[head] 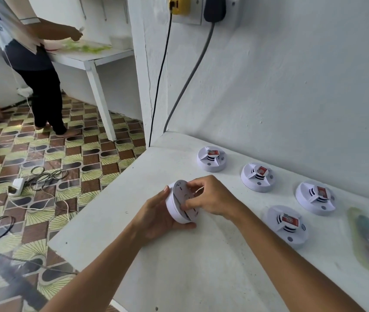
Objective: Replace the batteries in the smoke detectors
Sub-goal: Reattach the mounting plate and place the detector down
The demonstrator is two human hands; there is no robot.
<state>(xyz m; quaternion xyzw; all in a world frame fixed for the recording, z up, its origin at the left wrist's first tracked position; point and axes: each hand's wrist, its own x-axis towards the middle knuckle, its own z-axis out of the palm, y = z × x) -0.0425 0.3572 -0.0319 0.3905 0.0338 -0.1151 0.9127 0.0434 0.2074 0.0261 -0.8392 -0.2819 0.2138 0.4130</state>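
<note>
Over the white table [179, 266], a round white smoke detector [179, 204] is held up on its edge between two hands. It is cupped from below and behind by the left hand [158, 216], with the thumb up by its top rim and the fingers curled under it. Its flat back plate is gripped by the right hand [210, 198], with the fingers curled over the top and the thumb pressed on the lower part.

To the right of the right hand, four more smoke detectors are set on the table, well apart from each other: one far back [211, 158], one [258, 177] beside it, one [315, 198] near the wall, and one [288, 226] closest to the right arm. A small red battery [291, 221] is seen on top of each.

Far to the left of the left hand, another person [32, 64] is seen standing at a second table.
</note>
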